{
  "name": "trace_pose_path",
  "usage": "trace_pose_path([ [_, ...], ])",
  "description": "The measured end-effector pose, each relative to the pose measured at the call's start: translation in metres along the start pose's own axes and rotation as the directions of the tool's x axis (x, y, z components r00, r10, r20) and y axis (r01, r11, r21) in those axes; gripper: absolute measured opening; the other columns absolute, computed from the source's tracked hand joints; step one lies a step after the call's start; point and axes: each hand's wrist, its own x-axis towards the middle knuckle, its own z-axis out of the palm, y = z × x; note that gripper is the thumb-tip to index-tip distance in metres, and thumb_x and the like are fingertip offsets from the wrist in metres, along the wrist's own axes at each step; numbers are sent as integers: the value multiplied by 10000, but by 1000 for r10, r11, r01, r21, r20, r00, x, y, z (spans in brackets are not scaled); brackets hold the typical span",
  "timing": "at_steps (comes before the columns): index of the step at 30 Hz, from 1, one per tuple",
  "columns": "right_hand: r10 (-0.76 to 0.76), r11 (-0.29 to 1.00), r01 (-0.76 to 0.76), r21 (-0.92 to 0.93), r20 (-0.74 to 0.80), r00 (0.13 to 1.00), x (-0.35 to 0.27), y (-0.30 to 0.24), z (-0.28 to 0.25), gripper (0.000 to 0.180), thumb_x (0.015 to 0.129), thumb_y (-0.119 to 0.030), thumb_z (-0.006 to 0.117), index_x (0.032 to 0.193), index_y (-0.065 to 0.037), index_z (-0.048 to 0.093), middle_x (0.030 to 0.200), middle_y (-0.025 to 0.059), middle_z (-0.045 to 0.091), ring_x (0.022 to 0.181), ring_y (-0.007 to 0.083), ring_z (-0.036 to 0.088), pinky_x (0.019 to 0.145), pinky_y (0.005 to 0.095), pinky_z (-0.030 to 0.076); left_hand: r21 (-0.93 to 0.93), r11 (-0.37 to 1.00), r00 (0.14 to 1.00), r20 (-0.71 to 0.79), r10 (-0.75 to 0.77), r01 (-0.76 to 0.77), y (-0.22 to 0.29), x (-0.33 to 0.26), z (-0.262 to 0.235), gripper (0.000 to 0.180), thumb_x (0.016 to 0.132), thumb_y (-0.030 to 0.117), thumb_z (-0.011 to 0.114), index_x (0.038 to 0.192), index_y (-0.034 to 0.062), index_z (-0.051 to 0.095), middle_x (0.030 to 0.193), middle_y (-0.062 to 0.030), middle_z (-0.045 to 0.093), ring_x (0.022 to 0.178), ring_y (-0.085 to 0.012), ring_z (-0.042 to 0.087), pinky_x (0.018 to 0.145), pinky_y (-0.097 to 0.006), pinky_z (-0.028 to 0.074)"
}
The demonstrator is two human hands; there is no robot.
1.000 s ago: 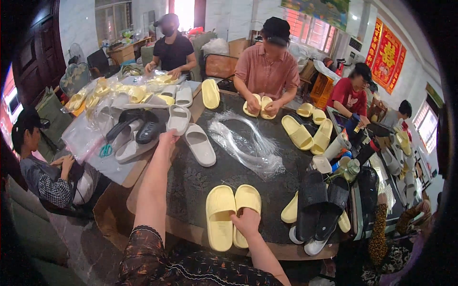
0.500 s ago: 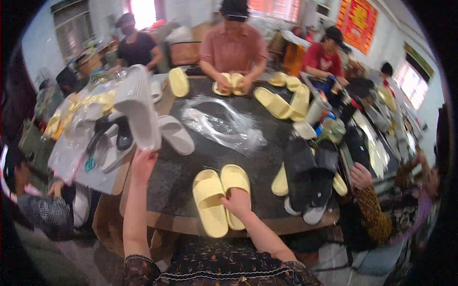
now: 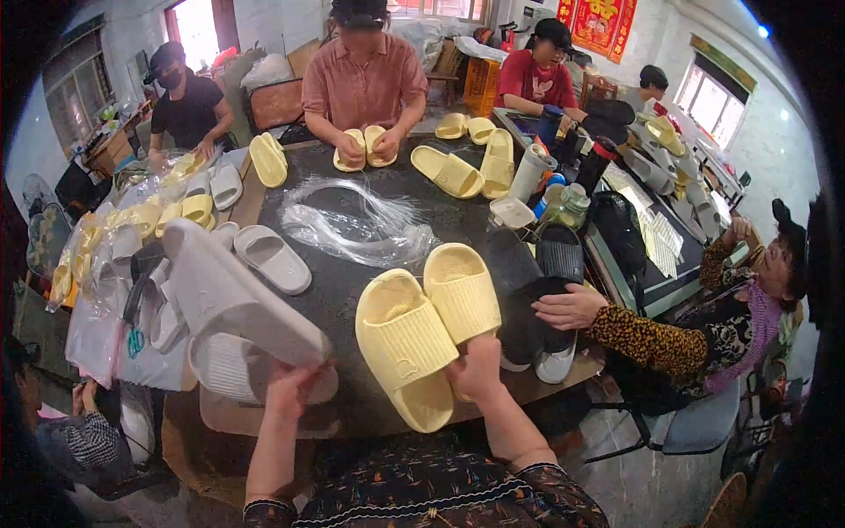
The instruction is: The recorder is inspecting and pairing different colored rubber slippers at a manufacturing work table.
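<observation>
Left hand: grip closed at the heel end of the grey slippers, over the desk's near-left part — finger detail blurred. Right hand: grip closed on the yellow slippers, splayed at the near edge. Judgement: pinch each pair's soles firmly together — a loose hold would likely let one slipper swivel.

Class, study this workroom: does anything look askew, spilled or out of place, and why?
Nothing looks clearly spilled. The clear strands on the table look untidy: a rough loop with splayed ends. The yellow slippers in the right hand look askew: one sits lower in view than the other.
</observation>
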Motion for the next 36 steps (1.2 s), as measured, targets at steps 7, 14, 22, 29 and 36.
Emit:
trace_pose_path([
  [7,-105,993,109,54,-70,992,-3,-6,-19,405,734,-245,710,1055,-7,647,1012,183,660,926,362,639,785,403,499,302,901,904,198,-378,311,-29,-25,34,409,785,106,687,1152,-8,546,979,-69,646,789,-138,619,647,-265,505],
  [14,-79,995,79,-55,1,997,-13,-7,-26,417,733,-291,705,1041,-16,652,991,175,664,903,363,640,769,403,504,359,851,744,427,-514,382,-68,-21,39,335,853,212,631,1118,10,597,948,-48,665,768,-97,598,653,-217,469],
  [22,335,906,-301,-298,72,939,1,11,-39,183,627,-182,683,729,-31,665,722,171,643,671,347,630,649,426,506,782,502,708,587,-392,-370,-20,-3,28,260,893,205,615,1064,11,636,949,-52,667,885,-138,613,812,-293,489],
  [29,460,703,-538,-464,-280,843,41,61,-94,258,692,-182,656,842,28,635,782,207,653,757,367,638,728,435,500,887,160,855,349,385,-434,31,44,-13,485,721,238,755,1145,76,582,1269,-128,529,1144,-307,498,929,-397,427],
  [36,334,683,-576,-450,-508,794,83,139,-127,229,740,-179,642,814,32,588,781,194,646,754,366,630,706,436,495,913,118,896,347,277,-391,6,70,-33,751,680,321,785,1301,51,460,1402,-211,389,1280,-372,379,1044,-436,344],
])
